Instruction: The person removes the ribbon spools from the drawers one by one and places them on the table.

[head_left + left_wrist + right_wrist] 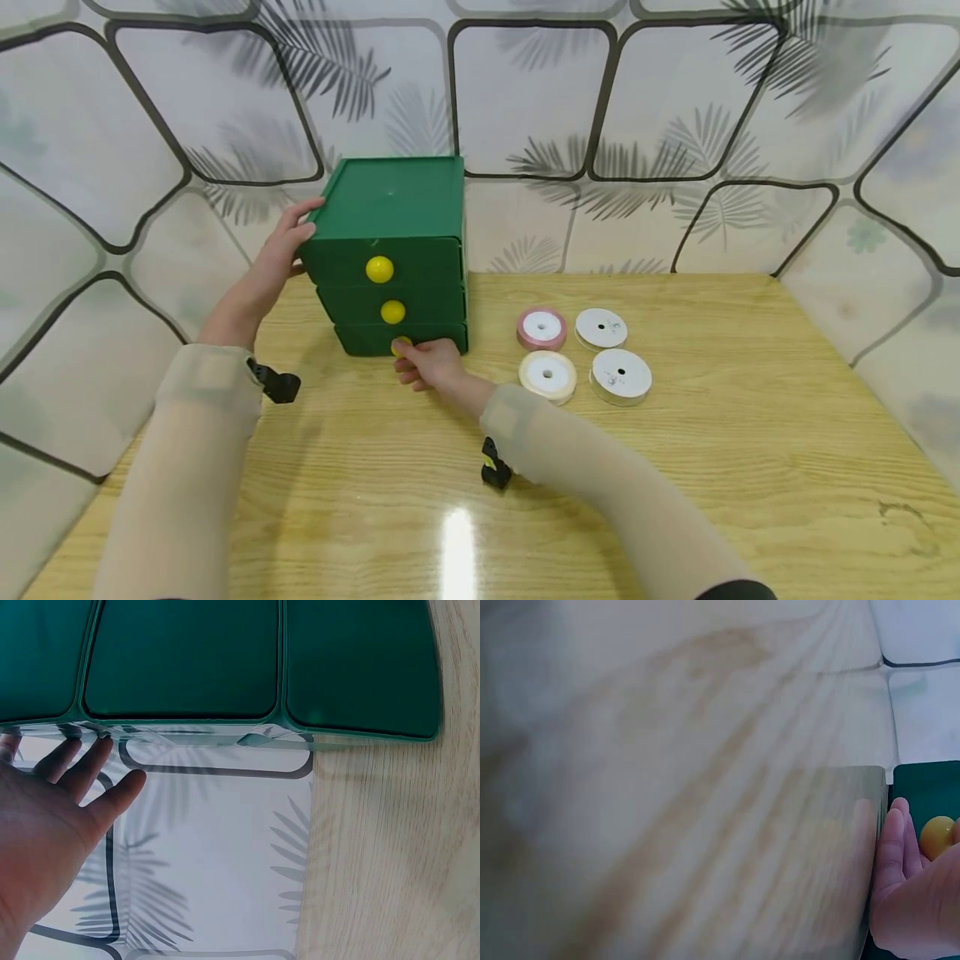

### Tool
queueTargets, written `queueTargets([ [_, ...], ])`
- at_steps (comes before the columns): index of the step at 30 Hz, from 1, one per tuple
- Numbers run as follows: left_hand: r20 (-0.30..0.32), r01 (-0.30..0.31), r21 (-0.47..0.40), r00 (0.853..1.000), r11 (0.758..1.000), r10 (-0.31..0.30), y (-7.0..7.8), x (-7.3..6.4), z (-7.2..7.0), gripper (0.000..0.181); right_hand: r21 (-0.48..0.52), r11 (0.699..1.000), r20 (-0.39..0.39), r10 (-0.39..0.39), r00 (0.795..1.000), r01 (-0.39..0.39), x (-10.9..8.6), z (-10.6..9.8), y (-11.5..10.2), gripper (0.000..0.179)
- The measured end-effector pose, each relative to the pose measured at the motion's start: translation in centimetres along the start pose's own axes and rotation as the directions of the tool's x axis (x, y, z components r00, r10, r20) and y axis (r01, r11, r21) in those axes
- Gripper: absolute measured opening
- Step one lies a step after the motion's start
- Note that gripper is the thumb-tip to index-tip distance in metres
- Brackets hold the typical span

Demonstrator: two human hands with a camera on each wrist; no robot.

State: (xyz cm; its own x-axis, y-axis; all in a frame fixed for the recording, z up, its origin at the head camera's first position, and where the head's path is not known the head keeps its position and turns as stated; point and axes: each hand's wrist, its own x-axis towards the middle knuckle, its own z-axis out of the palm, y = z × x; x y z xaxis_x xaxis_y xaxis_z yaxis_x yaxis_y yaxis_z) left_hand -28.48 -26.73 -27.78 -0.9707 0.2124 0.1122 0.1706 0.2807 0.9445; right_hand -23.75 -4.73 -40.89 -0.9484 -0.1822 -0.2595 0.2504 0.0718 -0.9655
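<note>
A green box (397,198) with three stacked drawers stands on the table, each drawer front bearing a round yellow knob. My left hand (279,250) rests against the box's left side near the top, its fingers spread and fairly straight. In the left wrist view, that hand (52,817) touches the box's side with its fingertips. Low at the front, my right hand (441,365) pinches the bottom knob (401,344), partly covering it. The right wrist view has the yellow knob (934,838) by the fingers. All three drawers look pushed in.
Right of the box lie several ribbon spools: a pink one (542,328), a cream one (547,377) and two white ones, the nearer (621,375) and the farther (601,328). The wooden table (720,450) meets patterned curtain-like walls (525,92) at the back and sides.
</note>
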Motion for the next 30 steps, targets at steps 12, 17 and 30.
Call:
queueTargets([
  [12,-0.008,0.001,0.007,1.0,1.0,-0.001,0.0,-0.2,0.0,0.058,-0.052,0.999,0.055,0.009,0.998,-0.006,-2.2,0.3,0.9,0.038],
  [17,-0.012,-0.006,0.01,1.0,1.0,0.006,0.0,-0.4,0.0,0.058,-0.066,0.998,0.095,0.014,0.995,-0.008,-3.3,0.2,1.3,0.039],
  [30,-0.009,-0.007,0.006,1.0,1.0,0.007,-0.1,-0.1,0.2,0.057,-0.055,0.998,0.129,0.0,0.992,0.007,-6.9,0.6,2.3,0.038],
])
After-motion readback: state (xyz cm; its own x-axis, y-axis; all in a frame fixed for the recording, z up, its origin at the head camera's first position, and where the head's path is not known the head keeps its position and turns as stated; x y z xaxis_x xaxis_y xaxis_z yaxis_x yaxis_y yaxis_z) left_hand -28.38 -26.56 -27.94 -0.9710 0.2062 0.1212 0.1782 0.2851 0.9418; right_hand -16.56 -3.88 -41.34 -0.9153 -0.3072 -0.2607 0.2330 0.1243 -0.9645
